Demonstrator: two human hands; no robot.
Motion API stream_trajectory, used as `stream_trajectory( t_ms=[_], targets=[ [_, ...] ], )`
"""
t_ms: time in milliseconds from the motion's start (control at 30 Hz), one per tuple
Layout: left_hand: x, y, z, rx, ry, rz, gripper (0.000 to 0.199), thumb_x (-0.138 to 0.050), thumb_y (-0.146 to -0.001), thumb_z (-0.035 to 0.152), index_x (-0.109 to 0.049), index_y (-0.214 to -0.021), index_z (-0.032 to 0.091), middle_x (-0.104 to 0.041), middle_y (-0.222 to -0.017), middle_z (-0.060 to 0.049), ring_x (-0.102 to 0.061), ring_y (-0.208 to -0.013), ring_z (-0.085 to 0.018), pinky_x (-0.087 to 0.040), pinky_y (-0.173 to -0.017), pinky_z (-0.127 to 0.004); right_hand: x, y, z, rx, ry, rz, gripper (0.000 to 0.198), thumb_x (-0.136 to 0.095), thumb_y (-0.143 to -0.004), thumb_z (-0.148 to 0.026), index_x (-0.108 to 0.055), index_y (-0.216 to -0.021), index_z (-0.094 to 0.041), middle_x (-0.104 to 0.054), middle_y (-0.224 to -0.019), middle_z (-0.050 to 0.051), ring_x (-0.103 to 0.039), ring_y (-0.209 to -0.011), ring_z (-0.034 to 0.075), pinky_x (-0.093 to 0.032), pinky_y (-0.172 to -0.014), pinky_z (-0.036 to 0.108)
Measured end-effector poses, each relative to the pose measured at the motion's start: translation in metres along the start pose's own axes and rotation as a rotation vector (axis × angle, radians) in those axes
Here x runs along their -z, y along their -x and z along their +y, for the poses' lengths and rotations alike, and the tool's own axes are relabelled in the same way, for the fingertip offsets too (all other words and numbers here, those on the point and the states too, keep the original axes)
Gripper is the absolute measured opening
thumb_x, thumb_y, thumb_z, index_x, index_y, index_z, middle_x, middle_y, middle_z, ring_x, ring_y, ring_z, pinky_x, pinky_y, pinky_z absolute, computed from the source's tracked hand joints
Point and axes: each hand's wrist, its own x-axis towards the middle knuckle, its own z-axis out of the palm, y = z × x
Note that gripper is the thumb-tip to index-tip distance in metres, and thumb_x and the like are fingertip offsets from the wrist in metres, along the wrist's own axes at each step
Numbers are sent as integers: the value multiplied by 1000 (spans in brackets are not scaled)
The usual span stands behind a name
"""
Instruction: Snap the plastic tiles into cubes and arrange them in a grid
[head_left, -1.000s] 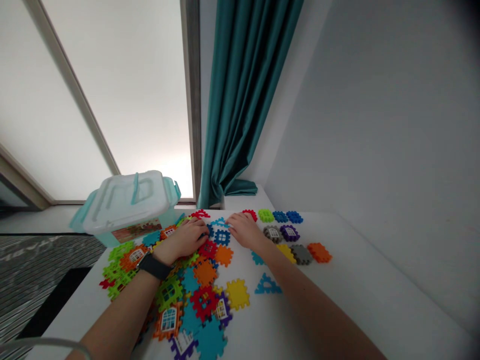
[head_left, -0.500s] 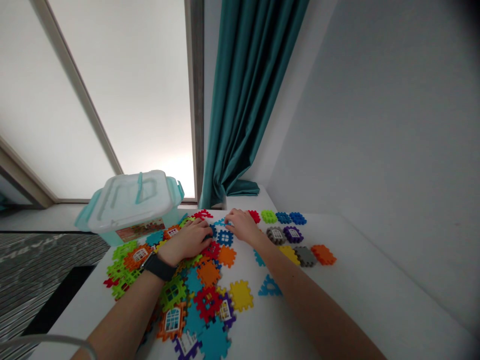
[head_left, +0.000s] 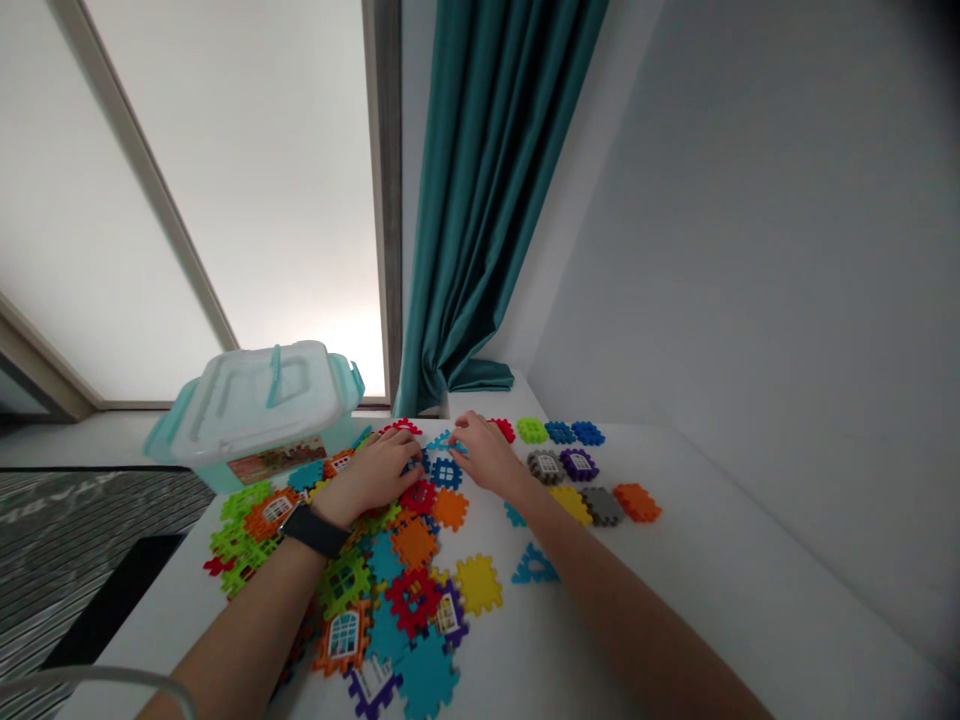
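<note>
My left hand [head_left: 381,472], with a dark watch [head_left: 313,528] on its wrist, lies over the far part of a pile of coloured interlocking tiles. Its fingers are bent loosely apart, with their tips beside a dark blue tile partly hidden under them. Just to the right, my right hand [head_left: 484,455] has its bent fingers and thumb at the edge of a light-blue triangular tile [head_left: 439,441]. Between the hands lies a blue window tile [head_left: 445,473]. Nearer are orange tiles [head_left: 450,510], a red tile [head_left: 414,601] and a yellow tile [head_left: 478,584].
A clear lidded box [head_left: 262,405] with turquoise handles stands back left. Sorted tiles lie in rows at the right, among them a purple tile [head_left: 579,464], a grey tile [head_left: 602,507] and an orange tile [head_left: 637,503]. A teal curtain [head_left: 480,230] hangs behind the white table [head_left: 720,560].
The whole view has shifted slightly, so things appear a little further left. Both hands stay near the same tiles, with small finger movements.
</note>
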Motion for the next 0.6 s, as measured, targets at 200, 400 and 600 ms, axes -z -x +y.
stream_trajectory(
  t_ms=[200, 400, 600],
  targets=[
    [3, -1, 10, -4, 68, 106, 17, -60, -93, 37, -64, -97, 21, -66, -109, -9, -63, -106, -29, -50, -94, -44, 13, 30, -14, 69, -66, 156, 11, -63, -95, -20, -70, -104, -20, -59, -126, 13, -58, -118, 27, -49, -100, 43],
    [10, -5, 22, -74, 260, 171, 18, -57, -95, 36, -63, -89, 20, -65, -103, -8, -64, -101, -25, -51, -94, -38, 26, 48, -24, 95, -79, 272, 13, -60, -96, -23, -69, -104, -21, -59, -126, 14, -57, -118, 29, -48, -101, 46],
    [20, -2, 32, -77, 516, 192, 17, -57, -94, 35, -64, -90, 20, -65, -105, -6, -64, -99, -21, -52, -95, -38, 42, 59, -30, 46, -140, 333, 16, -56, -96, -22, -68, -106, -22, -58, -127, 14, -55, -121, 29, -47, -103, 47]
  ],
)
